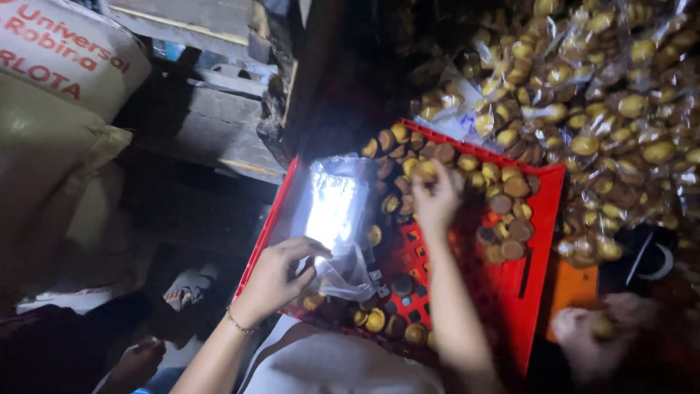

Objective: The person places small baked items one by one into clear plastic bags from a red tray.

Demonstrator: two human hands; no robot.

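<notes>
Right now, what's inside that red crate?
The red crate holds loose round biscuits. The left hand holds a clear plastic bag there; the right hand picks a biscuit. The bag and arms cover part of its floor.

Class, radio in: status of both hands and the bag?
Left hand pinching clear plastic bag. Right hand gripping a round biscuit over red crate. Nothing blocking.

The scene is dimly lit; strong glare is thrown off the clear plastic bag [332,211] (centre frame), and motion blur is seen lower right.
</notes>
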